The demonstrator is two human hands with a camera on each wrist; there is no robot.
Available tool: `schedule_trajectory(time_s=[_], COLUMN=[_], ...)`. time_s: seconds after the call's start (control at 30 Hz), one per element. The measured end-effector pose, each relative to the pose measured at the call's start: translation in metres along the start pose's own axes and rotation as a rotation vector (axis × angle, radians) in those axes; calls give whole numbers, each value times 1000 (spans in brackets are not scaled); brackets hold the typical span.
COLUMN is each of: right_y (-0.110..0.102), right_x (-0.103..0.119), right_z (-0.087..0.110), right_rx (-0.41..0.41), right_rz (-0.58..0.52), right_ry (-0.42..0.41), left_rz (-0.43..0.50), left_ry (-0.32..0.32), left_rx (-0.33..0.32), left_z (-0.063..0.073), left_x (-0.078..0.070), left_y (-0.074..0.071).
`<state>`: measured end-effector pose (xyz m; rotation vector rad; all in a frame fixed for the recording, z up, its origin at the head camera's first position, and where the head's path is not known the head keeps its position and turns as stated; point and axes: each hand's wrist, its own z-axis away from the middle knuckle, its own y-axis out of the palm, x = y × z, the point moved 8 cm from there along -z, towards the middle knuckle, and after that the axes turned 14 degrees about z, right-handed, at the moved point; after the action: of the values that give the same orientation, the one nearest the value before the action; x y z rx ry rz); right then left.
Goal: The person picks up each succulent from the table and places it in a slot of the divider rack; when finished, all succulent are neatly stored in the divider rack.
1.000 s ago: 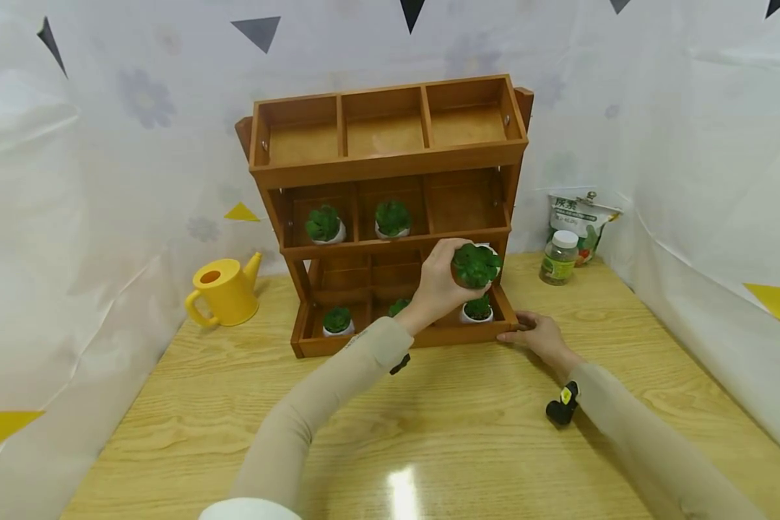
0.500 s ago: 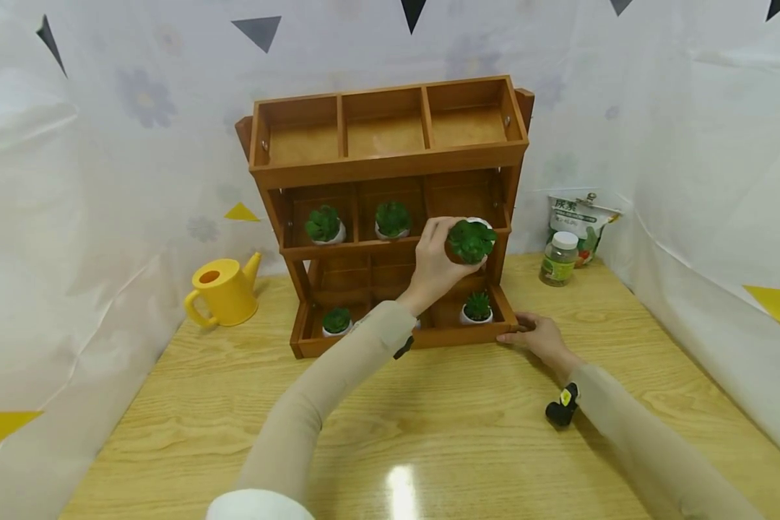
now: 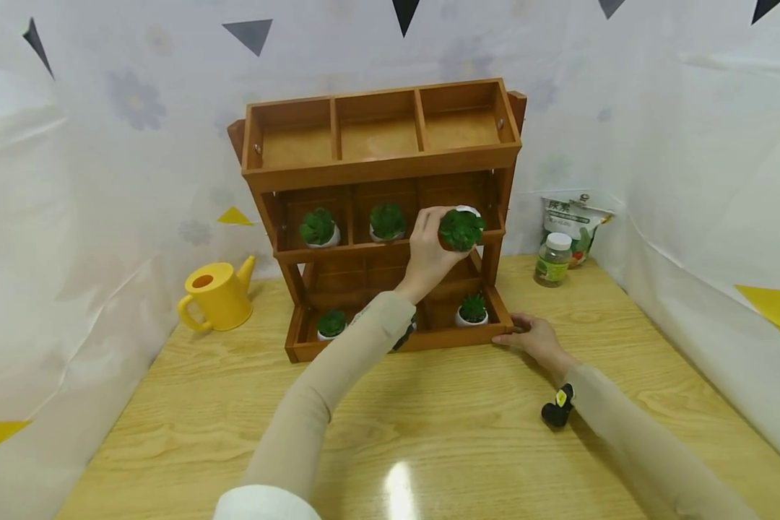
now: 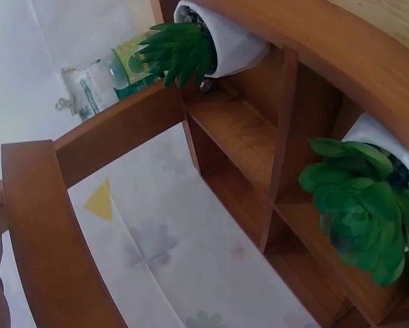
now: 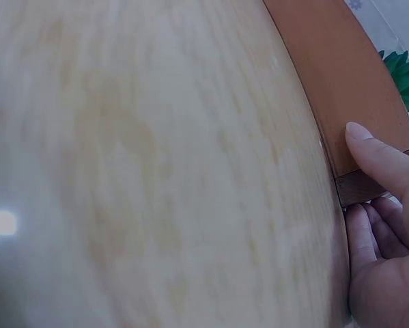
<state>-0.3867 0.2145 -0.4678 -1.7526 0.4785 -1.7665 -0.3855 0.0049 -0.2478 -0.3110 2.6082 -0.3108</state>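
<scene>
A green potted succulent (image 3: 463, 230) in a white pot is held by my left hand (image 3: 427, 253), fingers and thumb around the pot. It is in front of the right compartment of the middle tier of the wooden plant shelf (image 3: 383, 160). At the bottom right corner of that shelf, my right hand (image 3: 536, 341) grips the wood. In the right wrist view its thumb (image 5: 375, 150) lies on the front board while the other fingers bend round the end. The left wrist view shows a spiky succulent (image 4: 184, 51) and a rosette succulent (image 4: 358, 205) on the bottom tier.
Two potted succulents, one at left (image 3: 318, 227) and one in the middle (image 3: 387, 221), stand on the middle tier. A yellow watering can (image 3: 219, 296) is left of the shelf. To the right are a lidded jar (image 3: 552, 261) and a printed bag (image 3: 578, 224).
My left hand has raised the succulent from in front of the lower tier to the middle tier, drifting slightly left. The right hand keeps its hold on the shelf corner.
</scene>
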Motion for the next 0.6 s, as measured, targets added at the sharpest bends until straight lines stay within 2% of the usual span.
schedule_trajectory(time_s=[0.3,0.6], right_y=[1,1], right_x=[-5,-4], right_z=[-3,-3], right_rx=[-14,-7], right_rz=[-3,20], right_ry=[5,-13], left_rz=[-7,-35], left_ry=[-42,-35], left_rx=[-41,-61], left_z=[-7,-13], left_x=[9,11], left_y=[0,1])
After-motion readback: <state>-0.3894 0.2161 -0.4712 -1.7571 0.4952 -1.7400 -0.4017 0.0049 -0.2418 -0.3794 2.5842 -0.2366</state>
